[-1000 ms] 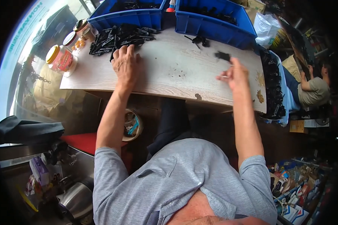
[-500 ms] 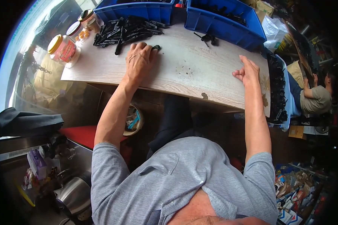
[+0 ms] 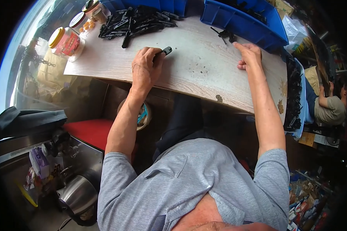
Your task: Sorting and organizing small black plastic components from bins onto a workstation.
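Note:
My left hand (image 3: 144,66) is closed around a slim black plastic part (image 3: 166,50), whose greyish end sticks out past the thumb and fingers above the table. Most of that part is hidden in the hand. My right hand (image 3: 251,56) is over the right side of the table with its index finger stretched out and the other fingers loosely bent. Nothing shows in it. Its fingertip lies close to a few small black pieces (image 3: 224,35); whether it touches them I cannot tell. Beyond my left hand lies a heap of long black parts (image 3: 137,24).
Blue bins (image 3: 245,24) stand along the table's (image 3: 185,82) far edge. Lidded jars (image 3: 67,43) line its left end. At the right is a container of black parts (image 3: 293,94), with another person (image 3: 329,106) beyond. A bucket (image 3: 144,117) stands below the table.
My left hand has turned so that more of the black part shows. My right hand has reached farther, to the small black pieces. The whole view has shifted slightly.

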`<state>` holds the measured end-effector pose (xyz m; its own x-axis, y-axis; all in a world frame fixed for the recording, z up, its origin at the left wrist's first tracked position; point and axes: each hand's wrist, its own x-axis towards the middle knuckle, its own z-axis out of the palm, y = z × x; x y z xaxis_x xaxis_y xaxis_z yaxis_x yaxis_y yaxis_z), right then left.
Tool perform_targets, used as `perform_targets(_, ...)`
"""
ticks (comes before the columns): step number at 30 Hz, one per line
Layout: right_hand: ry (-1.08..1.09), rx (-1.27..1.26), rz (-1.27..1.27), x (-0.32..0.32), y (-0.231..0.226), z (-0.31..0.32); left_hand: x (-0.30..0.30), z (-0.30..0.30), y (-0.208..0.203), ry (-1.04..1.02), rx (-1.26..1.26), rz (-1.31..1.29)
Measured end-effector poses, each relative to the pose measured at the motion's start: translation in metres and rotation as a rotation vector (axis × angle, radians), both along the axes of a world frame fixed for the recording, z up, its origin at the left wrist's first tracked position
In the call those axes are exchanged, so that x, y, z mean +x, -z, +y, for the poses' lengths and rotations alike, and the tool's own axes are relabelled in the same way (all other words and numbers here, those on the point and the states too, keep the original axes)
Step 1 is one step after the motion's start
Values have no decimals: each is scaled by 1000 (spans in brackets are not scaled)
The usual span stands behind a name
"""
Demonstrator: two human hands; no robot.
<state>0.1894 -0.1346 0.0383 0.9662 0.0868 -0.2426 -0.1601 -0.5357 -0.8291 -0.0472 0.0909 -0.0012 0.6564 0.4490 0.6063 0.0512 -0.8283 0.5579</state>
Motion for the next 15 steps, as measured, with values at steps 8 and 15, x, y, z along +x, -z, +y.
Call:
perform_targets(8, -105, -246, -93, -4, -10, 24, 3, -6, -1, 17, -3, 53)
perform_targets(15, -122, -325, -129, -3, -10, 23, 27, -39, -12, 85, 176, 247)
